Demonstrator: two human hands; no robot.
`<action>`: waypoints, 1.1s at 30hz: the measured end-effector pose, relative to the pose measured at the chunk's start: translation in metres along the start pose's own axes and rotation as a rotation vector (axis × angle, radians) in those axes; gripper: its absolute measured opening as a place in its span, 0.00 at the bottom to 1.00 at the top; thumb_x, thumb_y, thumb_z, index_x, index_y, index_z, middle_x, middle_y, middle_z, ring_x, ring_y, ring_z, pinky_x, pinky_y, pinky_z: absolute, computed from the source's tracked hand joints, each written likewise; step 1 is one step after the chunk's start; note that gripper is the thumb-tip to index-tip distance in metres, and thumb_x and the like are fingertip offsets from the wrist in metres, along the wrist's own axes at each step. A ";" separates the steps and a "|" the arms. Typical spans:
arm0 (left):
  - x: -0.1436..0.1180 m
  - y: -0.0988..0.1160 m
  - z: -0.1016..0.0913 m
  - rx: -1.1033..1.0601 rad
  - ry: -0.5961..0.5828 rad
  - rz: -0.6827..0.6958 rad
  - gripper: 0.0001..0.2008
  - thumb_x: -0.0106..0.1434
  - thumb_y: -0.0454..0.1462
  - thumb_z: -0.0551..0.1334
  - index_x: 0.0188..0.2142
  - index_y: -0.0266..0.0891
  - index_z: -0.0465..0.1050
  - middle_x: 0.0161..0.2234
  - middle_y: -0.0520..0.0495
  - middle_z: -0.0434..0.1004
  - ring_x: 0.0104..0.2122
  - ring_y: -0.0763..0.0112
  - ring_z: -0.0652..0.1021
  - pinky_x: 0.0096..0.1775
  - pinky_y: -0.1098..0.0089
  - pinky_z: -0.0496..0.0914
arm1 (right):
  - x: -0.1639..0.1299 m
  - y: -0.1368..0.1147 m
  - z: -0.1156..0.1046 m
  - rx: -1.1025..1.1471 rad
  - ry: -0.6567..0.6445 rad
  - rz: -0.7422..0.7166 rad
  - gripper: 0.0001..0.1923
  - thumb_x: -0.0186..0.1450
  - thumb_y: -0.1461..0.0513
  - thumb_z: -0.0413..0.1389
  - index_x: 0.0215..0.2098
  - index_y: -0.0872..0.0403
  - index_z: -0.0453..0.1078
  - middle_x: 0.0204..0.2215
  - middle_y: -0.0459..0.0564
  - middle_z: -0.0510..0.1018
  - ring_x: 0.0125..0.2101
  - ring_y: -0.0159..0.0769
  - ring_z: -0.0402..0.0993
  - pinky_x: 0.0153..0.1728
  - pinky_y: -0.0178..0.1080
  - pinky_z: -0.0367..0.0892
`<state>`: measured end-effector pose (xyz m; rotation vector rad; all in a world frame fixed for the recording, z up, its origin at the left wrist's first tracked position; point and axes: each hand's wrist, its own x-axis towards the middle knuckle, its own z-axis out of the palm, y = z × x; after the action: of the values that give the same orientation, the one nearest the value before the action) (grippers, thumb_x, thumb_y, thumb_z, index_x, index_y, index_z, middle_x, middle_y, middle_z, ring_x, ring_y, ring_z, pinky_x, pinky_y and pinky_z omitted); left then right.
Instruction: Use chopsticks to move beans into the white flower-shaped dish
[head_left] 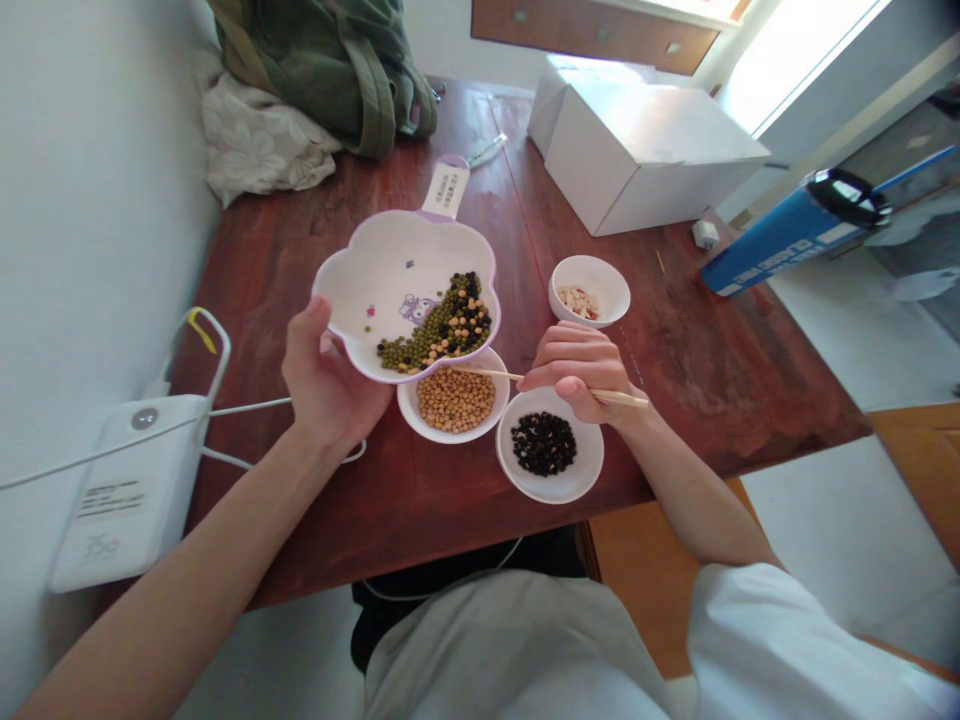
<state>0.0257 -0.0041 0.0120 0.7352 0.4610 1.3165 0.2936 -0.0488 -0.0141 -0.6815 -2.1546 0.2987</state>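
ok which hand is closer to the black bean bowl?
Right. The right hand, holding chopsticks, hovers just above the black bean bowl's far rim; the left hand grips the flower dish further away.

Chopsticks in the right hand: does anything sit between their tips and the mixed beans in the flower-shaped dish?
Nothing visible does. The right hand holds the chopsticks pointing left over the soybean bowl, tips near the rim of the flower-shaped dish, which the left hand holds tilted. The mixed beans lie uncovered just above the tips.
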 end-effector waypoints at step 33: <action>0.003 -0.001 -0.009 0.057 -0.010 0.000 0.16 0.69 0.48 0.60 0.50 0.51 0.82 0.61 0.60 0.77 0.72 0.51 0.60 0.66 0.50 0.67 | 0.001 0.005 -0.001 0.074 0.028 0.041 0.26 0.79 0.52 0.45 0.38 0.53 0.82 0.30 0.52 0.83 0.30 0.39 0.75 0.36 0.46 0.67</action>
<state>0.0205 0.0012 0.0052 0.7884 0.4925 1.3036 0.2959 -0.0441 -0.0146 -0.6840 -2.0940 0.3863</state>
